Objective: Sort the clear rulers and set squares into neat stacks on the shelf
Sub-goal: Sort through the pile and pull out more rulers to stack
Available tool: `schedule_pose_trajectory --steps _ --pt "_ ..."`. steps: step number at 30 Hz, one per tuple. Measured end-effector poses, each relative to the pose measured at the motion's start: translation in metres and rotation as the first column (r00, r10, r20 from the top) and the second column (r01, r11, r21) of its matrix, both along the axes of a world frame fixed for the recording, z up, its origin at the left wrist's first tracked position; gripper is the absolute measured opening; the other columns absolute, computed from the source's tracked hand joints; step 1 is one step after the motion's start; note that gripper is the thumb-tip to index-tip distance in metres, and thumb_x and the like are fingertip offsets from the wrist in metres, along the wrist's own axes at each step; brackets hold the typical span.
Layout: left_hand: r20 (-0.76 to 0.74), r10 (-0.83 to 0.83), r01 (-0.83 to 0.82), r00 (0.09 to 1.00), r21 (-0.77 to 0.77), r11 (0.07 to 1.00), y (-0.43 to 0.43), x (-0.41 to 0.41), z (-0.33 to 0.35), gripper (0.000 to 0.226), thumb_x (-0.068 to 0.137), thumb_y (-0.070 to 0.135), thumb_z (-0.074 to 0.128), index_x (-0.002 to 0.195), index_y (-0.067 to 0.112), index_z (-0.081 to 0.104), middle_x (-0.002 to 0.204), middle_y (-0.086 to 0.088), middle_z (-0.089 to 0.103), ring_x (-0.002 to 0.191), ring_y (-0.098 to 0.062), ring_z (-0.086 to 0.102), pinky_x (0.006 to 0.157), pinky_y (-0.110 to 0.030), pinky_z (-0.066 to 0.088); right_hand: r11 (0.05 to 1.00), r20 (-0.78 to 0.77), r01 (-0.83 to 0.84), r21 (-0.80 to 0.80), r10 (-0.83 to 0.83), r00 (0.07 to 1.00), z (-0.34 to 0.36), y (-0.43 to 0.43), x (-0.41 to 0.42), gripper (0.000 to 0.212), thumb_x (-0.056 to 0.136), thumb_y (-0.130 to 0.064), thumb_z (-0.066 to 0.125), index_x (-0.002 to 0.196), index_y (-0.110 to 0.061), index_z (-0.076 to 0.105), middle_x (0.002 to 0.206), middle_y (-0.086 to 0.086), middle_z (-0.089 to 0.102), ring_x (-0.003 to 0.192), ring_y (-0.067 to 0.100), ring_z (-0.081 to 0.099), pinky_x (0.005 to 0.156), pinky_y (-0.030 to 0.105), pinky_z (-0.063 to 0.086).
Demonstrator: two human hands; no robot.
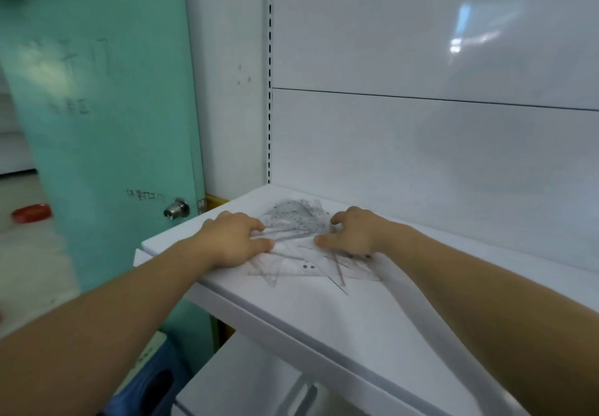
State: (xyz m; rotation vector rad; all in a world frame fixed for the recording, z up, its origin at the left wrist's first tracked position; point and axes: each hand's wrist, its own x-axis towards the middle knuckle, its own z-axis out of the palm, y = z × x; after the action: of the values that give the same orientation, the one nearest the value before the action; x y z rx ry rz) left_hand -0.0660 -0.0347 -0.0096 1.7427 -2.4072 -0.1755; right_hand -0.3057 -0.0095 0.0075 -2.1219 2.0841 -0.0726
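The pile (299, 247) of clear rulers and set squares lies loose on the white shelf (356, 325), near its left end, and the pieces cross one another at many angles. At the 12 o'clock side of the pile is a half-round piece (291, 213) with dark dots. At 5 o'clock the sharp corner of 1 set square (337, 281) sticks out.

The left hand (231, 240) is at 9 o'clock of the pile, its fingers bent, with the tips and thumb touching the pile's edge. The right hand (355, 234) is at 3 o'clock, its fingers also bent, with the thumb lying on the plastic. Whether either hand really grasps a piece I cannot tell, because the plastic is too clear.

Behind the shelf, at 12 o'clock, stands a glossy white panel (421, 59), with a slotted post (269, 91) at its left edge. At 9 o'clock of the shelf is a green door (107, 123) with a metal knob (176, 208). Further toward 9 o'clock, a red thing (31, 213) lies on the floor.
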Motion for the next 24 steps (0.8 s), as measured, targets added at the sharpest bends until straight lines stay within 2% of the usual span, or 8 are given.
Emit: schedule_pose_trajectory --steps 3,7,10,13,15,18,21,24 --pt "-0.056 -0.031 0.031 0.998 0.004 1.000 -0.016 0.000 0.006 0.050 0.082 0.057 0.058 0.126 0.033 0.056 0.129 0.002 0.054 0.117 -0.020 0.049 0.100 -0.038 0.040 0.999 0.079 -0.027 0.021 0.025 0.997 0.005 -0.018 -0.002 0.067 0.082 -0.057 0.057 0.140 -0.026 0.041 0.144 0.002 0.038 0.127 0.025 0.042 0.097 0.034 0.038" --pt "-0.132 -0.092 0.098 0.987 0.042 0.994 -0.028 0.000 0.009 0.035 0.083 0.047 0.063 0.110 0.026 0.062 0.099 0.002 0.059 0.091 -0.016 0.057 0.081 -0.031 0.046 0.999 0.155 -0.041 0.000 0.040 0.987 0.009 -0.022 -0.003 0.044 0.090 -0.033 0.055 0.133 -0.027 0.051 0.139 0.000 0.047 0.122 0.020 0.047 0.094 0.026 0.037" --pt "-0.140 -0.119 0.128 0.983 0.054 0.990 -0.036 -0.001 0.008 0.048 0.081 0.054 0.062 0.122 0.031 0.054 0.121 0.002 0.053 0.108 -0.017 0.052 0.089 -0.030 0.042 0.999 0.154 -0.017 -0.037 0.023 0.988 0.012 -0.020 -0.004 0.034 0.090 -0.016 0.052 0.122 -0.024 0.061 0.126 0.000 0.056 0.106 0.016 0.053 0.084 0.021 0.038" --pt "-0.070 -0.148 0.153 0.987 0.074 0.985 -0.042 -0.003 0.007 0.056 0.081 0.059 0.057 0.130 0.033 0.049 0.132 0.002 0.049 0.117 -0.019 0.046 0.099 -0.034 0.039 0.998 0.190 0.038 -0.055 -0.027 0.981 0.009 -0.014 -0.003 0.025 0.090 -0.027 0.058 0.114 -0.024 0.063 0.113 -0.002 0.059 0.093 0.014 0.053 0.079 0.021 0.039" --pt "-0.091 -0.177 0.184 0.980 0.073 0.980 -0.041 -0.003 0.009 0.044 0.082 0.055 0.059 0.121 0.033 0.055 0.109 0.002 0.058 0.097 -0.016 0.052 0.082 -0.028 0.043 0.994 0.211 0.089 -0.070 -0.073 0.975 0.006 -0.011 0.001 0.025 0.087 -0.033 0.062 0.110 -0.022 0.063 0.107 -0.002 0.059 0.090 0.014 0.054 0.077 0.023 0.041" --pt "-0.201 -0.205 0.220 0.958 0.055 0.974 -0.040 0.002 0.007 0.033 0.080 0.045 0.066 0.110 0.031 0.061 0.078 0.008 0.053 0.073 -0.012 0.054 0.059 -0.025 0.039 0.979 0.237 0.171 -0.109 -0.142 0.961 0.004 -0.007 0.005 0.025 0.084 -0.025 0.064 0.108 -0.020 0.062 0.112 0.001 0.060 0.091 0.018 0.058 0.078 0.028 0.049" --pt "-0.267 -0.227 0.248 0.937 0.045 0.968 -0.037 0.006 0.005 0.036 0.081 0.039 0.068 0.115 0.031 0.059 0.103 0.007 0.056 0.095 -0.015 0.058 0.074 -0.025 0.043 0.964 0.295 0.233 -0.126 -0.188 0.937 0.002 0.000 0.007 0.043 0.084 -0.024 0.065 0.125 -0.022 0.052 0.114 0.000 0.058 0.094 0.019 0.056 0.077 0.026 0.047" --pt "-0.261 -0.289 0.285 0.921 -0.054 0.957 -0.033 0.008 0.007 0.046 0.086 0.028 0.065 0.129 0.029 0.051 0.123 0.006 0.052 0.109 -0.014 0.052 0.082 -0.021 0.037 0.950 0.218 0.230 -0.210 -0.183 0.958 -0.001 0.007 0.007 0.055 0.090 -0.027 0.060 0.140 -0.022 0.039 0.126 0.001 0.056 0.113 0.020 0.052 0.092 0.027 0.041"
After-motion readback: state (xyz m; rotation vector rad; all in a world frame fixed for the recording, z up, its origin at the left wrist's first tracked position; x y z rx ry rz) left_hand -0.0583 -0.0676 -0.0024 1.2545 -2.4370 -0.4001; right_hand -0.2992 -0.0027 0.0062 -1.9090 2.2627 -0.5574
